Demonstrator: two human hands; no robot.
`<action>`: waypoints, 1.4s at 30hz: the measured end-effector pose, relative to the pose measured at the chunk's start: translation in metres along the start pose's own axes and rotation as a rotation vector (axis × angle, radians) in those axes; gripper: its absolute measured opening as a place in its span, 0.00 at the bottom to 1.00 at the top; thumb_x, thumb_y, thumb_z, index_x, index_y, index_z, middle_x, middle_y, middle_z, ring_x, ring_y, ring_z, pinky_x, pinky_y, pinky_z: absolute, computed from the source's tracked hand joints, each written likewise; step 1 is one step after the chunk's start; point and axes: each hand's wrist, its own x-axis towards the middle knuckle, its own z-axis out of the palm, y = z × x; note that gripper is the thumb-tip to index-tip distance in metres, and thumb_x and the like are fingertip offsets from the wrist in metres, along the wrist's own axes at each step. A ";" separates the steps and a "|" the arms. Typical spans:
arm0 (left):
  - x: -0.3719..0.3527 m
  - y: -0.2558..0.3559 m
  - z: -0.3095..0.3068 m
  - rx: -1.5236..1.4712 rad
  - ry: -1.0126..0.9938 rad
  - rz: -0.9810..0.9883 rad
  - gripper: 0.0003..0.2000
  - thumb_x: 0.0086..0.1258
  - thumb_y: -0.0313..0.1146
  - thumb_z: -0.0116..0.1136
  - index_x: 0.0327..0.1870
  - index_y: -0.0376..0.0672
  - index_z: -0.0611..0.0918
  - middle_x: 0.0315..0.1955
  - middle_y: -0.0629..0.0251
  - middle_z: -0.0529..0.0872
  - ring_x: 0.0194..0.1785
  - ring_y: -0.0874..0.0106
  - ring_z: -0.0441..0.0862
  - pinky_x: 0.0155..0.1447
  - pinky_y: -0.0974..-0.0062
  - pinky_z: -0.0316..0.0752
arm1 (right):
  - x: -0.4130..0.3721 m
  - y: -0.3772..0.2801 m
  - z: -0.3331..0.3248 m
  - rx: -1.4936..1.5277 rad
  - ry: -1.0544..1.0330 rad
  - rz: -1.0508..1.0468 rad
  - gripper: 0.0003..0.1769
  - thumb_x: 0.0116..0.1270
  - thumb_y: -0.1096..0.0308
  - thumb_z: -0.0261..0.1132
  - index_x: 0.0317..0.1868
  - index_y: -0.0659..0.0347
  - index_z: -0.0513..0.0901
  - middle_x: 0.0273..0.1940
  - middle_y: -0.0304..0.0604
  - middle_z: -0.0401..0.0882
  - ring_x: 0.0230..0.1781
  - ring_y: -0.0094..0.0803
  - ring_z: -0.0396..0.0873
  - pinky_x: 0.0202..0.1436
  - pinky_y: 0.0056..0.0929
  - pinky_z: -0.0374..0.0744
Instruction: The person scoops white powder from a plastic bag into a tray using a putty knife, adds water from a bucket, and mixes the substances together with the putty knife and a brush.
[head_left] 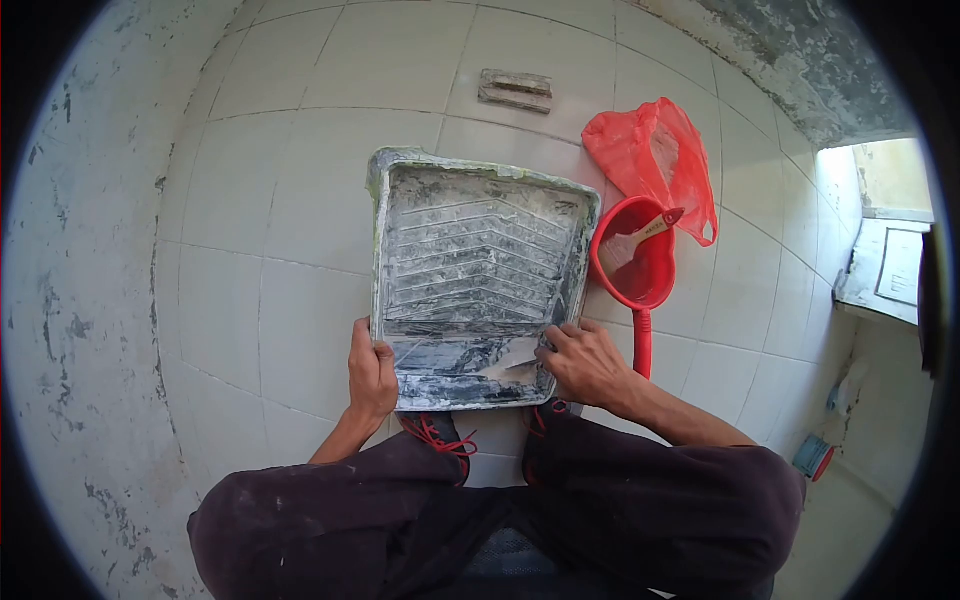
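1. Head view, where things are: the paint tray (470,250) lies flat on the tiled floor (290,290), with its deep end close to the person's shoes (440,435). It is crusted with dried white and grey paint.
2. Head view, left hand (372,378): the fingers wrap the tray's left rim at the deep end, thumb on top, gripping it firmly. That grip looks like the anchor. It should press down and slightly inward so the tray does not skid on the smooth tiles.
3. Head view, right hand (585,365): the fingers are curled narrow around what appears to be a small scraper (510,367), whose pale blade lies in the tray's well. The handle is hidden under the hand.
4. Judging by this, the work is scraping crust from the well. A low blade angle and short strokes toward the braced side would probably lift flakes without gouging the tray.
5. Head view, surroundings: a red scoop (640,275) holding a brush (640,235) stands just beside the tray's right edge, with a red bag (650,150) behind it. A wide elbow swing could knock the scoop.
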 end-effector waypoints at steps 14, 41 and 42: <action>0.003 -0.005 0.004 -0.001 0.037 0.098 0.16 0.82 0.29 0.41 0.64 0.30 0.71 0.46 0.39 0.82 0.47 0.48 0.81 0.56 0.58 0.74 | -0.074 -0.035 0.051 0.257 0.067 0.112 0.22 0.65 0.73 0.65 0.60 0.67 0.82 0.43 0.51 0.76 0.24 0.45 0.85 0.25 0.44 0.84; 0.001 -0.001 0.002 0.009 0.021 0.064 0.18 0.84 0.33 0.42 0.66 0.30 0.71 0.44 0.42 0.81 0.43 0.52 0.81 0.52 0.59 0.74 | -0.056 -0.029 0.031 0.453 0.062 0.118 0.16 0.63 0.72 0.67 0.51 0.65 0.80 0.44 0.55 0.77 0.28 0.55 0.83 0.28 0.50 0.84; 0.000 -0.002 0.002 0.009 0.019 0.059 0.18 0.84 0.33 0.42 0.66 0.30 0.71 0.44 0.42 0.81 0.43 0.52 0.81 0.52 0.59 0.74 | -0.052 -0.031 0.022 0.418 0.062 0.137 0.16 0.62 0.72 0.67 0.50 0.65 0.80 0.43 0.55 0.76 0.28 0.56 0.83 0.28 0.51 0.84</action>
